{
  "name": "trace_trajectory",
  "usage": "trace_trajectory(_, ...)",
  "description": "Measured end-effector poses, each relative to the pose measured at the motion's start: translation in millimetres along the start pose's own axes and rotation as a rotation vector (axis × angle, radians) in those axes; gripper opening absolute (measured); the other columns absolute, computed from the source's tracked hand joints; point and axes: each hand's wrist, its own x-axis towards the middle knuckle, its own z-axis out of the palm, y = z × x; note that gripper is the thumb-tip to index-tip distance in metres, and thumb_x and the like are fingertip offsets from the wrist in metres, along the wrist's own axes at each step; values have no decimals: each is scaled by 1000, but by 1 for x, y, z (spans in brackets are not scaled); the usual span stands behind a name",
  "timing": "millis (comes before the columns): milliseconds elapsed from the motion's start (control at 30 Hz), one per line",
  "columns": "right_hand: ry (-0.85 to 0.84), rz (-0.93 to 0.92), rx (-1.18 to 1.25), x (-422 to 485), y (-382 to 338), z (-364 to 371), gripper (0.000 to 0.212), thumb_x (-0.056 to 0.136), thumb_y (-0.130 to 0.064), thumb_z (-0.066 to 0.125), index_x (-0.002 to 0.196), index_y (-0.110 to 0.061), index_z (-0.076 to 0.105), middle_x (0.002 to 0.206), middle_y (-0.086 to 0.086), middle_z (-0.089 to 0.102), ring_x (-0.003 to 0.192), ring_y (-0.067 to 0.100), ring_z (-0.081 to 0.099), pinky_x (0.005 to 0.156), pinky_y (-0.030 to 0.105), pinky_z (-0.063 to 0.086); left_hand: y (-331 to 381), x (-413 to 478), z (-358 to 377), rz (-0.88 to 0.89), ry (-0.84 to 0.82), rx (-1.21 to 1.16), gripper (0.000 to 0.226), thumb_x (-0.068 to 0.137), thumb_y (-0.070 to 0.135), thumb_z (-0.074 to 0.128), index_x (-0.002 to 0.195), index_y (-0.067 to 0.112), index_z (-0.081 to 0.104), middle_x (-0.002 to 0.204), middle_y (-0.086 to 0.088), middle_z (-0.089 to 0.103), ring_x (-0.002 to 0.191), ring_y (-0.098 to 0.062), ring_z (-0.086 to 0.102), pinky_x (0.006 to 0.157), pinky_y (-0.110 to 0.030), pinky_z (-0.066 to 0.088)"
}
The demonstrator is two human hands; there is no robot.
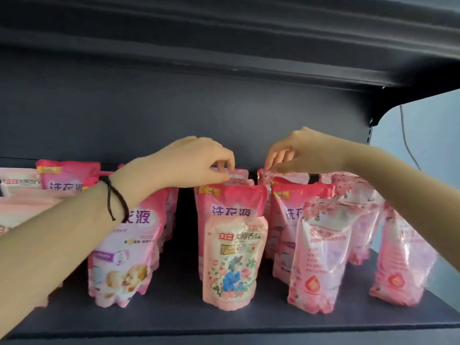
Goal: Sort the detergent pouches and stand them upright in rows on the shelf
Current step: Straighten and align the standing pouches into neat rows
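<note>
— Where are the hands working?

— Both at the back, mid-frame. The left hand (pixel 196 161) pinches the top seal of a rear pink pouch (pixel 237 173) in the centre row. The right hand (pixel 296 150) pinches the top edge of a patterned pouch (pixel 267 174) just right of it, fingers curled onto the seal.

— Why hold them by the top?

— Probably because the packs in front block the bodies, so the seal is the only part within reach. Lifting there would also let a soft pouch hang straight before it is stood.

— And the stock itself?

— All of it is on the dark shelf (pixel 174 317), mostly upright in loose rows. A baby-print pouch (pixel 124 257) stands left of centre. A floral pouch (pixel 234 262) stands at centre, in front of a darker pink row. See-through pink pouches (pixel 321 257) lean at lower right. The kinds look mixed, so the sorting seems unfinished.
</note>
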Motion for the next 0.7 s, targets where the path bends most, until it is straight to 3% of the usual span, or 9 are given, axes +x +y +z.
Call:
trace_trajectory(133,-85,-31,-42,5,45,-5,10,87,-27,63,93,-30,70,85,-16,70,75,-3,64,77,19,51,13,48,6,-68,-136,-9,16,90,46,53,102,38,61,90,19,62,87,-6,60,73,-30,49)
trace_trajectory(267,-141,-54,-222,26,77,-4,15,88,-32,61,101,-30,67,94,-14,69,81,4,59,80,31,51,13,95,16,-32,-177,136,22,91,46,52,108,34,60,95,15,62,86,-11,59,73,-32,49)
trace_trajectory(433,-199,-29,-464,52,109,9,26,90,-36,58,115,-31,61,98,-14,62,87,9,52,71,28,43,2,139,41,60,-235,372,29,92,47,49,113,30,57,95,9,58,89,-17,59,82,-38,50)
trace_trajectory(567,-277,35,-491,65,130,24,27,90,-39,57,114,-28,62,105,-11,64,89,11,53,72,28,43,-5,162,66,20,-315,208,32,90,52,49,114,33,58,102,10,62,91,-15,59,78,-36,51)
trace_trajectory(700,-414,141,-373,76,157,41,27,86,-39,64,106,-20,67,102,-1,70,96,19,64,84,36,52,-8,179,90,3,-323,77,30,87,49,59,110,29,62,100,13,63,93,-12,58,77,-33,49)
